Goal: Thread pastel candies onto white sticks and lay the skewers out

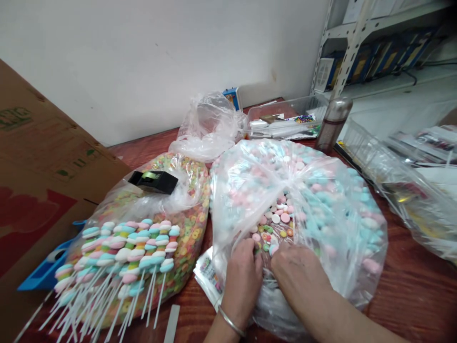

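Currently L hand (243, 271) and R hand (298, 271) curled palm-down, fingers (255, 250) gripping near-side film of plastic bag of pastel candies (332, 224); bag lies on wood table (410, 286), beside bag of marshmallow skewers (121, 252).

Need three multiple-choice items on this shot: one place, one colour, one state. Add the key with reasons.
1. Where is the black tape dispenser?
A) On the clear bag of multicoloured ring-shaped sweets
B) Inside the clear plastic tray
C) On top of the flask

2. Which colours mostly fill the clear plastic bag under the left hand and right hand?
A) Dark brown and black
B) Pale pink and pale blue
C) Bright red and black

3. How does the brushed-steel flask stand?
A) Lying on its side
B) Upright
C) Inside the tray

Key:
1. A: the dispenser rests on that bag's gathered plastic.
2. B: pale pink and blue sweets show through the plastic.
3. B: its body rises vertically behind the bag.
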`<state>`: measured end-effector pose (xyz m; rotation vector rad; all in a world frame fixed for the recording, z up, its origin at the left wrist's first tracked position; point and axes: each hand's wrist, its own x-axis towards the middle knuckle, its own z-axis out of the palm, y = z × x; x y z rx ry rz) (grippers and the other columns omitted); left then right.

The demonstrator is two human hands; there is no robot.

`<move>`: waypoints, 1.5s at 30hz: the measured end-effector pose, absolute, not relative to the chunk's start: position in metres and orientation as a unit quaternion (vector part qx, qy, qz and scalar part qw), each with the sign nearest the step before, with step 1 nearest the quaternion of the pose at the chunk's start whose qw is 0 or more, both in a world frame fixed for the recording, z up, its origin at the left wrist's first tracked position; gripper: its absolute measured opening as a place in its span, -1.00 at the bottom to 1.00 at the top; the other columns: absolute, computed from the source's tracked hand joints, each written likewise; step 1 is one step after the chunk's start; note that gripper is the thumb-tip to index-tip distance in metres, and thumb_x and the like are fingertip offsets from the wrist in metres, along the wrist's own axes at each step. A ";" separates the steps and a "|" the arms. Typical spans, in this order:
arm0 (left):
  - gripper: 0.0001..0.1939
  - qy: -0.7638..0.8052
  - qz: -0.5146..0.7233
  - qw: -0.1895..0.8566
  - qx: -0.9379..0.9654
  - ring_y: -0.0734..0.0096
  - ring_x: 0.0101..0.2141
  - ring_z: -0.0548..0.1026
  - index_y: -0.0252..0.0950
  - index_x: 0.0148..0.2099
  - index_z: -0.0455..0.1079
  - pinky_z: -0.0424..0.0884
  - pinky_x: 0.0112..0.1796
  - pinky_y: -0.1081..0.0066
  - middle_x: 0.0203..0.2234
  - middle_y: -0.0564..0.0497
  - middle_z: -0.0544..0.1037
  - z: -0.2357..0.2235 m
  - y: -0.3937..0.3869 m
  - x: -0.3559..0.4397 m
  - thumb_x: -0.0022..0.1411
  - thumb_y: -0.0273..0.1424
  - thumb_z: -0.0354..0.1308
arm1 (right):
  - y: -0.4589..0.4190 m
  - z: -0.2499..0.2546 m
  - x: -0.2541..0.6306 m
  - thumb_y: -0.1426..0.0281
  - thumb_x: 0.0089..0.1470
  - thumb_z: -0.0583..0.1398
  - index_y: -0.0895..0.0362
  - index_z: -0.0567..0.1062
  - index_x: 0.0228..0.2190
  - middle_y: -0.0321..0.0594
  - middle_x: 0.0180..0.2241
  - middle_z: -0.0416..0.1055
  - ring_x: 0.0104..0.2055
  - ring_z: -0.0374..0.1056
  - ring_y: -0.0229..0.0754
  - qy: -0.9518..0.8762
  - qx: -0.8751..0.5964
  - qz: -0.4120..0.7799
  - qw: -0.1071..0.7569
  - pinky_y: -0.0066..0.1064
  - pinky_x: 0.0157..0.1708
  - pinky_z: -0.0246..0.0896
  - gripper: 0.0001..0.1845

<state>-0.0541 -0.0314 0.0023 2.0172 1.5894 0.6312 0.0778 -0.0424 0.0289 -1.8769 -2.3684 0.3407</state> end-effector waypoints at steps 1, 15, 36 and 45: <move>-0.87 0.591 0.245 0.261 0.723 0.25 -0.30 0.45 -0.24 -0.28 0.34 0.37 -0.25 0.28 -0.35 -0.02 0.49 0.002 -0.031 -0.054 0.22 -0.55 0.01 | -0.041 0.027 0.077 0.67 -0.11 0.18 0.22 0.53 -0.55 0.01 -0.51 0.52 -0.40 0.48 -0.03 -0.777 -0.617 0.119 0.050 -0.39 -0.48 0.17 -0.83; -0.62 0.553 0.419 0.658 0.292 0.50 -0.49 0.51 -0.33 -0.32 0.37 0.47 -0.45 0.53 -0.49 0.06 0.51 -0.007 -0.016 -0.055 -0.10 -0.25 0.43 | -0.063 -0.009 0.127 0.32 0.28 -0.06 0.04 0.44 -0.46 -0.31 -0.42 0.49 -0.36 0.42 -0.19 -0.708 -0.618 0.317 0.131 -0.43 -0.35 0.11 -0.63; -0.84 0.604 0.433 0.448 0.498 0.31 -0.36 0.53 -0.25 -0.32 0.48 0.46 -0.32 0.42 -0.40 0.01 0.59 -0.008 -0.034 -0.045 0.15 -0.26 0.23 | -0.086 -0.025 0.097 0.59 0.07 0.00 -0.01 0.26 0.15 -0.12 -0.09 0.44 -0.30 0.48 -0.19 -0.705 -0.668 0.160 0.174 -0.49 -0.44 0.27 -0.39; -0.88 0.547 0.388 0.444 0.594 0.31 -0.35 0.49 -0.24 -0.29 0.46 0.44 -0.30 0.40 -0.41 0.01 0.52 0.006 -0.036 -0.033 0.24 -0.37 0.10 | -0.062 -0.003 0.100 0.42 0.27 -0.12 0.09 0.44 -0.38 -0.26 -0.46 0.45 -0.41 0.39 -0.21 -0.658 -0.626 0.313 0.278 -0.45 -0.40 0.20 -0.63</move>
